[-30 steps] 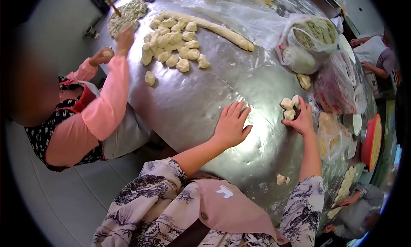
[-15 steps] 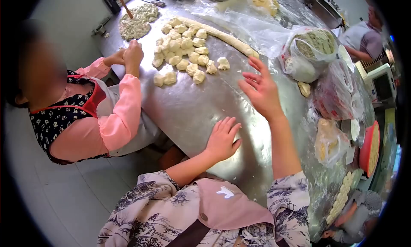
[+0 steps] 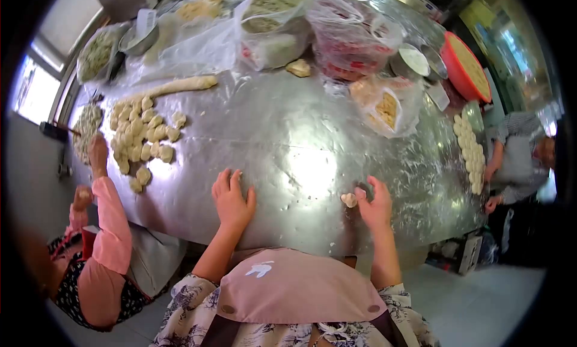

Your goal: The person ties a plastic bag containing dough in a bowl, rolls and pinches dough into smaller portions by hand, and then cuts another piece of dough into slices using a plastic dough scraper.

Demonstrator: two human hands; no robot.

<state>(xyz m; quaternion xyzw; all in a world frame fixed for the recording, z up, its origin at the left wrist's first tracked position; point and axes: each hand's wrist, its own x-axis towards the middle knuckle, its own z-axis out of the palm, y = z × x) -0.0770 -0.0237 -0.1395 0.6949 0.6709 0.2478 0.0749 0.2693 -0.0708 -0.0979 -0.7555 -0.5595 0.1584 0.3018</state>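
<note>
My left hand [image 3: 233, 201] rests on the metal table [image 3: 264, 130], fingers apart, with nothing in it. Farther right, my right hand [image 3: 377, 205] is low over the table, thumb and fingers spread. A small lump of dough [image 3: 348, 199] lies just left of its thumb; whether they touch I cannot tell. At the left is a heap of cut dough pieces [image 3: 135, 130], with a long dough roll [image 3: 180, 86] behind it.
A co-worker's hand [image 3: 98, 148] is by a flat mass of filling [image 3: 88, 127]. Bags of filling [image 3: 273, 31], a pink-white bag [image 3: 351, 37] and a red basin [image 3: 466, 67] line the back. Rows of shaped dough [image 3: 469, 148] sit near another person [image 3: 523, 154] at right.
The view has swung to the right. My right hand has come down from reaching toward the dough roll, and a lump of dough now lies beside it. The co-worker's hands have moved apart.
</note>
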